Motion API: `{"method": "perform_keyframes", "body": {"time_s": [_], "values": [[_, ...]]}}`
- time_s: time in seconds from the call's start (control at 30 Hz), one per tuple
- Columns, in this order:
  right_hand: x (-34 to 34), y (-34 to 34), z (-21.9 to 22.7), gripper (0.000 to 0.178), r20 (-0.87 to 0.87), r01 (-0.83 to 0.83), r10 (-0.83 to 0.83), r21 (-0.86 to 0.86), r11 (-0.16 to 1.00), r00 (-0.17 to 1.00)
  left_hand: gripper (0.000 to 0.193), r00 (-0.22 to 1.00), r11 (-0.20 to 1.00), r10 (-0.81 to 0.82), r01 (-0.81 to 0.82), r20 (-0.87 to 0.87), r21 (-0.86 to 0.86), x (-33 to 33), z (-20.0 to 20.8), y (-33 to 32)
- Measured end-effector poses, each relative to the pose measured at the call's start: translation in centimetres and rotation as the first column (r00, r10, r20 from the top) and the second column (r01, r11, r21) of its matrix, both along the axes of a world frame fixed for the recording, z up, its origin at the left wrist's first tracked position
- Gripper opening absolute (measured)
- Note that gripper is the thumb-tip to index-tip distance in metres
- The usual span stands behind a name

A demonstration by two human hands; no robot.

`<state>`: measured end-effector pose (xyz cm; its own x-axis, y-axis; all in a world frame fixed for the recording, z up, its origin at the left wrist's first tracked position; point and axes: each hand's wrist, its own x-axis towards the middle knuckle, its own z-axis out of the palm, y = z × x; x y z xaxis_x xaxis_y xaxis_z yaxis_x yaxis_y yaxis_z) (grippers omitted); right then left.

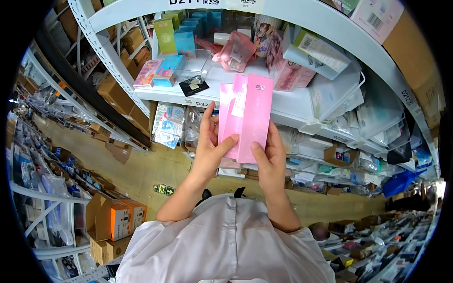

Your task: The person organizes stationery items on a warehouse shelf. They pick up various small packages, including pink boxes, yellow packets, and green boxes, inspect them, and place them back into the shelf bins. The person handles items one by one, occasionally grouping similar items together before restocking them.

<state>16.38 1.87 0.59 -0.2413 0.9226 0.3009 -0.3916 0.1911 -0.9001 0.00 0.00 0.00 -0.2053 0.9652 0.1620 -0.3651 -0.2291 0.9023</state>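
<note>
Two flat pink boxes, overlapping side by side, are held up in front of the shelf. My left hand (210, 144) grips the left pink box (228, 113), thumb on its face and index finger stretched up beside it. My right hand (270, 155) holds the right pink box (256, 111) by its lower right edge, thumb on the front. A white label (238, 104) sits on the pink surface. Behind their upper end is the white shelf (214, 80), with a small black packet (194, 88) lying near its front edge.
On the shelf stand green (164, 36) and blue boxes (185, 42), a clear tray (194, 66), a pink wrapped item (236, 51) and pale boxes (321, 54). Lower shelves hold bagged goods. An orange box (121, 220) stands at lower left; a blue bag (401, 183) hangs at right.
</note>
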Motion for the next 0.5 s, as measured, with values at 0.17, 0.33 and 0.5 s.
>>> {"method": "perform_keyframes", "body": {"time_s": [0.17, 0.33, 0.5], "values": [[0.3, 0.4, -1.2, 0.060, 0.134, 0.010, -0.009, -0.011, 1.000, 0.991, 0.089, 0.990, 0.992, 0.003, 0.015, -0.144, 0.128, 0.0, -1.5, 0.2], [0.0, 0.0, -1.8, 0.058, 0.103, -0.008, 0.014, -0.067, 0.998, 0.995, 0.069, 0.908, 0.984, 0.147, -0.095, -0.392, 0.149, 0.5, -2.7, 0.0], [-0.4, -0.6, -1.8, 0.061, 0.209, -0.008, -0.003, 0.055, 0.998, 0.978, 0.065, 0.854, 0.971, 0.192, -0.092, -0.483, 0.223, 0.4, -3.9, 0.4]]}}
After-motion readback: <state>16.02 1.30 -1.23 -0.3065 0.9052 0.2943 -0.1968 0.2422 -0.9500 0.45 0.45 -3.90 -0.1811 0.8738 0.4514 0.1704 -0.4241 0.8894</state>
